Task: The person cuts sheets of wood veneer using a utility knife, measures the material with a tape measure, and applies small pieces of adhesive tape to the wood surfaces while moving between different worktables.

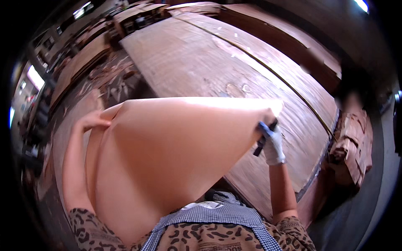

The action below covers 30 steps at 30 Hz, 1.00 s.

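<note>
A large, pale tan sheet of wood veneer [176, 142] hangs bowed between my hands, in front of my checked apron. My bare left hand [94, 120] grips its folded left edge, thumb on top. At the far right corner, my right hand [271, 144] in a white glove with blue fingertips pinches the sheet. A dark, flat strip-like object [259, 146] also shows at the right hand; its kind cannot be made out. Beyond the sheet lies a wide, wrinkled veneer surface [188, 54], with a dark narrow rod or strip [268, 69] running lengthwise along it.
Stacked veneer sheets [289, 37] stand along the far right side. To the right is a bundle of folded veneer [354, 142], with a blurred person [354, 92] behind it. Veneer scraps [111, 73] litter the floor at left, near another stack [79, 62].
</note>
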Motion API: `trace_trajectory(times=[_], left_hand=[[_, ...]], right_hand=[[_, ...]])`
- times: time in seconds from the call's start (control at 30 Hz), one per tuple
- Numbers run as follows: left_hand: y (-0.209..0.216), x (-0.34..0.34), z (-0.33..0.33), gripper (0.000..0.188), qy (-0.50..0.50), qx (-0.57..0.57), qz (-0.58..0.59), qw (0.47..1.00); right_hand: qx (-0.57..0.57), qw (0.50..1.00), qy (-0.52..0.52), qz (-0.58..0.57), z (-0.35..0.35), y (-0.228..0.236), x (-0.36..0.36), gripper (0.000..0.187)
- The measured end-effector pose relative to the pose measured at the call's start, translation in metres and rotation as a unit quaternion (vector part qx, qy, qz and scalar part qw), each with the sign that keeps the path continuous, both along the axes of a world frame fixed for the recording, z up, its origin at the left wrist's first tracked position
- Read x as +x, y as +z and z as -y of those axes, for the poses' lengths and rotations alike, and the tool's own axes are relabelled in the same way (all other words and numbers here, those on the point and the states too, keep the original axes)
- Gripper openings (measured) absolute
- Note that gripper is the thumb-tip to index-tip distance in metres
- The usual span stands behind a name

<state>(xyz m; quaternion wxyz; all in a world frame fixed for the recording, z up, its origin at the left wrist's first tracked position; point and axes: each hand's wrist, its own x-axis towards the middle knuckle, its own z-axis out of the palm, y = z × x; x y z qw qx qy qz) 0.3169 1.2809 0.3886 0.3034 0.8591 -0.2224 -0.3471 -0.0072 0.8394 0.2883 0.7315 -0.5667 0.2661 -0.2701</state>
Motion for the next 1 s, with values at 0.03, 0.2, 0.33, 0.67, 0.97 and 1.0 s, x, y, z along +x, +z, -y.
trace_trajectory(times=[0.03, 0.2, 0.33, 0.67, 0.97, 1.0], left_hand=[[-0.004, 0.035, 0.032, 0.042, -0.037, 0.004, -0.004, 0.999], [-0.027, 0.167, 0.239, 0.029, -0.217, -0.008, -0.044, 0.975], [-0.022, 0.174, 0.432, 0.032, -0.376, -0.084, 0.087, 0.919], [-0.119, -0.047, 0.452, 0.066, -0.396, -0.394, 0.526, 0.641], [-0.281, -0.011, 0.256, 0.033, -0.146, -0.088, -0.18, 0.969], [-0.3, -0.008, 0.266, 0.038, -0.051, -0.023, -0.364, 0.93]], right_hand=[[-0.008, 0.998, -0.054, 0.034, -0.001, -0.005, -0.006, 0.027], [-0.031, 0.96, -0.279, 0.017, -0.023, -0.004, -0.066, 0.031], [-0.017, 0.922, -0.38, 0.078, -0.078, -0.013, -0.116, 0.03], [0.172, 0.779, -0.6, -0.056, -0.169, -0.091, -0.071, 0.017], [0.234, 0.766, -0.593, -0.078, -0.103, -0.124, -0.041, 0.025], [0.228, 0.774, -0.585, -0.083, -0.091, -0.12, -0.045, 0.025]])
